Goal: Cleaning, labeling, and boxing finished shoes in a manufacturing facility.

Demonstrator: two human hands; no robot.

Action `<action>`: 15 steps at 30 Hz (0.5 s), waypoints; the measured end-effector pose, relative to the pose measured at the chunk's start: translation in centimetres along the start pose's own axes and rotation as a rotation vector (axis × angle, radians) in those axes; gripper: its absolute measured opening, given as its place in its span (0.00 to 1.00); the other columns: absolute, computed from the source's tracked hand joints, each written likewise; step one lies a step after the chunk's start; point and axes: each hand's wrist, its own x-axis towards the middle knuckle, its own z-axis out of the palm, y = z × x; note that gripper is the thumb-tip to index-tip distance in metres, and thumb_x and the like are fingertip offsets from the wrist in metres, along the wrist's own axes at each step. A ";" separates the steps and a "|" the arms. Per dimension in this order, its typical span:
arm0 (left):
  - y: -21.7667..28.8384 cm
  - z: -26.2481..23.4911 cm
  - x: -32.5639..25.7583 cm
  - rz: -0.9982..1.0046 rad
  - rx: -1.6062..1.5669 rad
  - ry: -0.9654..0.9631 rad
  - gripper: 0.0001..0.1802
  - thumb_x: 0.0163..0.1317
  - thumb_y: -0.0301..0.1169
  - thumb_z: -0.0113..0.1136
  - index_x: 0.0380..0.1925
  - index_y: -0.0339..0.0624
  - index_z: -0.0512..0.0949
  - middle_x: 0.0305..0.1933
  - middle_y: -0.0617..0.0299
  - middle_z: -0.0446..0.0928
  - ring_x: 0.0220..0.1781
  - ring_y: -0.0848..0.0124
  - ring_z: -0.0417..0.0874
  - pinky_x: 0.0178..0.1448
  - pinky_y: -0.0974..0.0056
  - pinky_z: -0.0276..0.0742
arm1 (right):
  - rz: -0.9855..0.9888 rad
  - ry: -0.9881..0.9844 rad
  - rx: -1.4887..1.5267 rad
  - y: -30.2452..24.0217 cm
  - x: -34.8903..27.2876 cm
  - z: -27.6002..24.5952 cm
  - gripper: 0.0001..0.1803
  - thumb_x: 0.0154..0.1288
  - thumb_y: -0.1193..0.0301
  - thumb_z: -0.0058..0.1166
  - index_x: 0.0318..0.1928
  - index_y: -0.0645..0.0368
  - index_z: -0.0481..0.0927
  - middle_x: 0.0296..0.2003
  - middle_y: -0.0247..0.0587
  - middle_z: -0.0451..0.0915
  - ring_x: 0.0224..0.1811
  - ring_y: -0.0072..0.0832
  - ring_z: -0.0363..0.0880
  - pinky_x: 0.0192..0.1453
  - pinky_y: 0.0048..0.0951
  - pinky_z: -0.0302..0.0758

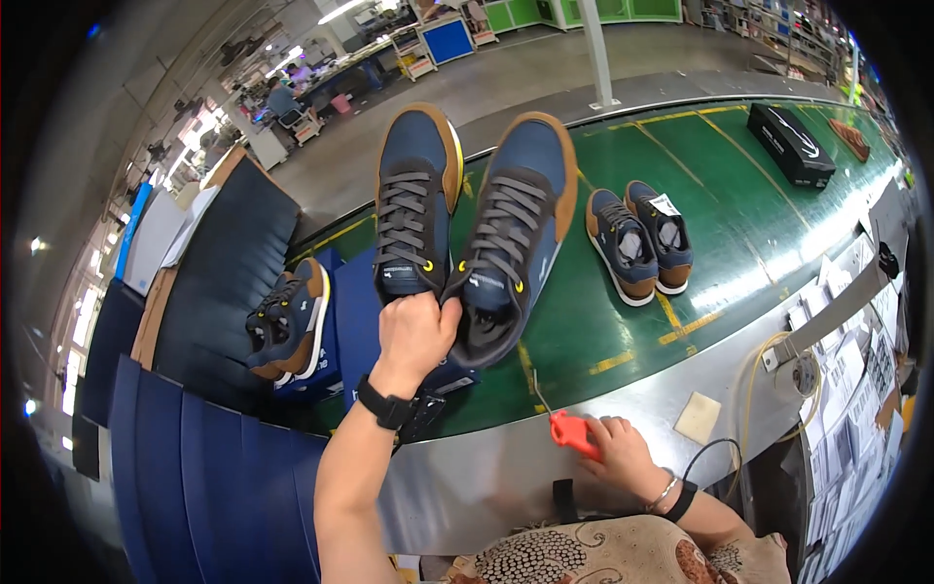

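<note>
My left hand point(413, 336) is raised and grips a pair of navy sneakers point(467, 224) with tan trim and grey laces by their heels, toes pointing away from me. A black watch sits on that wrist. My right hand point(618, 450) rests on the metal edge of the conveyor point(486, 477) and holds a small red tool point(572, 431) with a thin metal tip. A second pair of the same sneakers point(639, 238) lies on the green belt point(739, 204) to the right.
A single sneaker point(287, 326) sits on a blue box at the left, beside stacks of dark blue flat boxes point(209, 487). A black shoebox point(790, 144) lies far along the belt. Paper sheets point(856, 389) hang at the right. A cable runs by my right wrist.
</note>
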 end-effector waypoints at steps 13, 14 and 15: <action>-4.4 -2.9 -5.5 0.028 0.070 0.059 0.16 0.55 0.33 0.56 0.14 0.35 0.71 0.16 0.43 0.70 0.21 0.45 0.73 0.25 0.49 0.66 | 0.477 0.693 0.319 4.8 0.9 -8.0 0.12 0.58 0.67 0.51 0.38 0.61 0.80 0.35 0.49 0.81 0.37 0.43 0.78 0.43 0.37 0.74; -6.0 -3.0 -6.0 0.034 0.039 0.046 0.16 0.56 0.33 0.56 0.16 0.33 0.70 0.18 0.42 0.70 0.23 0.44 0.73 0.27 0.49 0.65 | 0.536 0.785 0.313 5.4 0.2 -9.4 0.11 0.57 0.68 0.50 0.37 0.61 0.80 0.34 0.49 0.81 0.36 0.43 0.79 0.42 0.37 0.74; -6.5 -3.4 -6.0 -0.004 0.033 0.001 0.17 0.56 0.34 0.57 0.17 0.31 0.70 0.19 0.41 0.70 0.24 0.43 0.73 0.29 0.48 0.65 | 0.611 0.861 0.262 7.0 -1.2 -10.0 0.11 0.57 0.69 0.50 0.37 0.61 0.80 0.34 0.49 0.81 0.36 0.43 0.79 0.42 0.37 0.75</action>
